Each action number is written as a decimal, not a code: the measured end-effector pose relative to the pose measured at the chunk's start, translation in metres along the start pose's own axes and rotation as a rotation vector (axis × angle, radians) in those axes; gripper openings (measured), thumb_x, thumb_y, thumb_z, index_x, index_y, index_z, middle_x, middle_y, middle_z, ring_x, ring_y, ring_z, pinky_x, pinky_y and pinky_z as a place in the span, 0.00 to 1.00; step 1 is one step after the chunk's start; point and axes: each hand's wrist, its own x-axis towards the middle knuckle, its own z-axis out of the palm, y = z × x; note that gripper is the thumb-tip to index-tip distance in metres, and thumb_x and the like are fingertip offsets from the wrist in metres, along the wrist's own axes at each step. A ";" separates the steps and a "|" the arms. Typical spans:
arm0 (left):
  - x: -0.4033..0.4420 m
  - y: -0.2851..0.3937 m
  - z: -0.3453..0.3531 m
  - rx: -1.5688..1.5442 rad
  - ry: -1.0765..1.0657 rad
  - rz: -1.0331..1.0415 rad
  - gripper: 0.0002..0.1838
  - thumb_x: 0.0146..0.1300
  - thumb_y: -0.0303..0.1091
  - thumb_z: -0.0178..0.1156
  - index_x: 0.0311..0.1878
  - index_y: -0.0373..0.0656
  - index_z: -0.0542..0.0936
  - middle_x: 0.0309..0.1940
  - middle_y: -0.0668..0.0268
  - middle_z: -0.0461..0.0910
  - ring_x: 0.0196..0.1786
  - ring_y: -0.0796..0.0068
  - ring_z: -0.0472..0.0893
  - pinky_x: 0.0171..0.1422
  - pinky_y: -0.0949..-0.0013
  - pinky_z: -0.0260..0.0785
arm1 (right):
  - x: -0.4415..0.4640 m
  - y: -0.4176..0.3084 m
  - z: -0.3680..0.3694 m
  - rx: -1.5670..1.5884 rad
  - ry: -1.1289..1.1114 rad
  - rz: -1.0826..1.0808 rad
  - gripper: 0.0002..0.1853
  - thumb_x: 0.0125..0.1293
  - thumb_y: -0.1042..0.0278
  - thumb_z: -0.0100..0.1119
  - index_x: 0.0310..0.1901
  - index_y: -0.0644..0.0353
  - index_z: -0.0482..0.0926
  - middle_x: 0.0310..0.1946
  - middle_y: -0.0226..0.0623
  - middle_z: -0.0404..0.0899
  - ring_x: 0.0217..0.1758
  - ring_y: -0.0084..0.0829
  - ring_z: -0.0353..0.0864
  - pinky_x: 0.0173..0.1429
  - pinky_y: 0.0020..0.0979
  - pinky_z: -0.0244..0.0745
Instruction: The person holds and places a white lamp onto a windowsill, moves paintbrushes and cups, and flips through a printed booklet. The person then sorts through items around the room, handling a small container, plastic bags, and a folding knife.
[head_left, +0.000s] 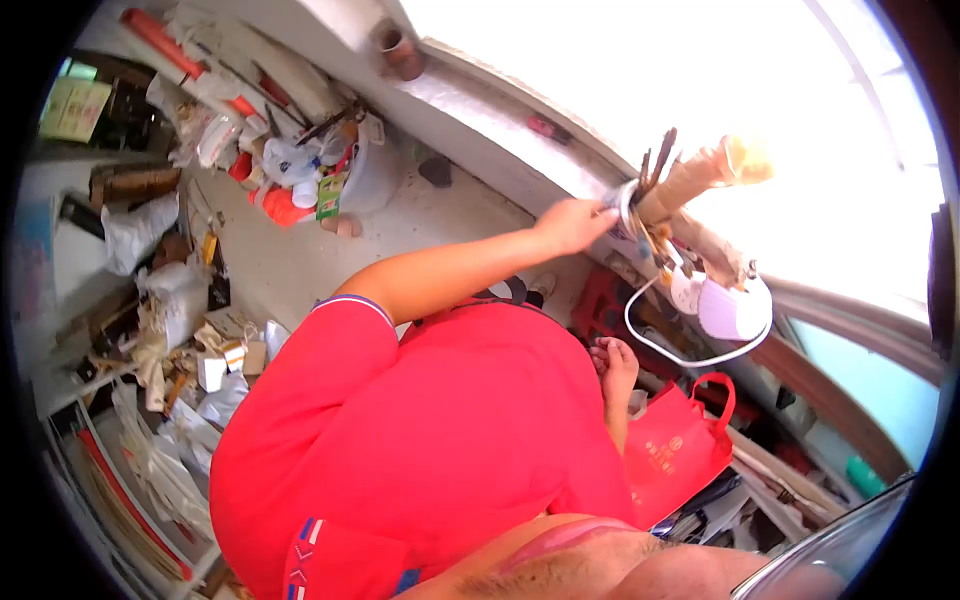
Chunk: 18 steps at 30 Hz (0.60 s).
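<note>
My left hand (578,226) reaches across to the window sill, its fingers closed on the rim of a brush holder (626,208). Dark sticks (660,158) and a brown paper roll (690,182) stand up out of this holder. Beside it hangs a pale rounded object (732,308) with a white cord or handle (668,352) looping below. Near my belly, my right hand (616,366) is held low with curled fingers; what they hold, if anything, is hidden. A red bag (680,450) with handles is close by that hand.
A brown jar (398,52) stands on the window sill (480,105). On the floor, a whitish tub (375,180) is surrounded by bags and bright orange items. Cluttered boxes and plastic bags (175,295) line the left side. A red crate (600,305) sits below the sill.
</note>
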 end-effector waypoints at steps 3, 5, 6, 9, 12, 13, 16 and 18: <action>0.000 -0.010 0.026 -0.321 0.024 -0.046 0.25 0.70 0.49 0.47 0.56 0.36 0.74 0.45 0.54 0.81 0.27 0.68 0.84 0.33 0.68 0.75 | 0.003 -0.002 0.016 -0.101 -0.037 0.012 0.10 0.70 0.67 0.50 0.41 0.65 0.78 0.36 0.35 0.81 0.33 0.22 0.80 0.33 0.21 0.72; -0.006 -0.006 0.025 -0.436 -0.053 -0.114 0.28 0.70 0.52 0.45 0.62 0.40 0.69 0.52 0.53 0.77 0.31 0.65 0.84 0.35 0.68 0.76 | 0.005 0.001 0.023 -0.159 -0.127 -0.001 0.11 0.70 0.68 0.50 0.42 0.66 0.78 0.36 0.36 0.81 0.34 0.23 0.81 0.36 0.22 0.74; -0.011 -0.001 0.033 -0.757 -0.046 -0.269 0.32 0.69 0.58 0.43 0.65 0.41 0.65 0.54 0.52 0.75 0.33 0.62 0.84 0.37 0.65 0.76 | 0.010 -0.003 0.029 -0.217 -0.163 -0.016 0.11 0.70 0.68 0.49 0.42 0.66 0.78 0.36 0.36 0.81 0.34 0.23 0.81 0.36 0.22 0.75; 0.013 -0.020 0.034 -0.826 -0.152 -0.308 0.36 0.68 0.63 0.40 0.66 0.41 0.63 0.55 0.49 0.73 0.35 0.60 0.84 0.38 0.63 0.77 | 0.011 0.006 0.040 -0.186 -0.152 0.004 0.11 0.71 0.67 0.49 0.42 0.67 0.78 0.37 0.37 0.81 0.34 0.25 0.81 0.37 0.23 0.75; 0.031 -0.020 0.030 -0.760 -0.155 -0.369 0.36 0.68 0.63 0.39 0.65 0.41 0.63 0.54 0.49 0.74 0.37 0.60 0.84 0.38 0.63 0.77 | 0.011 0.007 0.045 -0.196 -0.168 0.020 0.11 0.70 0.68 0.50 0.43 0.68 0.77 0.38 0.38 0.81 0.35 0.26 0.82 0.39 0.25 0.76; 0.033 -0.024 0.032 -0.733 -0.160 -0.344 0.36 0.68 0.63 0.38 0.65 0.41 0.64 0.53 0.49 0.74 0.37 0.60 0.84 0.38 0.63 0.77 | 0.010 0.009 0.045 -0.199 -0.170 0.019 0.11 0.70 0.68 0.50 0.43 0.68 0.77 0.38 0.38 0.81 0.36 0.26 0.82 0.40 0.25 0.76; 0.029 -0.038 0.036 -0.700 -0.156 -0.249 0.34 0.68 0.59 0.43 0.63 0.37 0.65 0.51 0.50 0.75 0.33 0.61 0.84 0.37 0.65 0.77 | 0.007 0.013 0.044 -0.247 -0.180 0.024 0.11 0.70 0.67 0.50 0.44 0.68 0.77 0.40 0.38 0.81 0.36 0.27 0.82 0.42 0.26 0.76; 0.020 -0.044 0.036 -0.673 -0.141 -0.191 0.33 0.69 0.56 0.47 0.64 0.36 0.65 0.52 0.50 0.75 0.32 0.62 0.84 0.36 0.67 0.76 | 0.009 0.017 0.042 -0.256 -0.184 0.022 0.12 0.70 0.67 0.51 0.44 0.68 0.77 0.40 0.38 0.81 0.37 0.27 0.82 0.43 0.26 0.77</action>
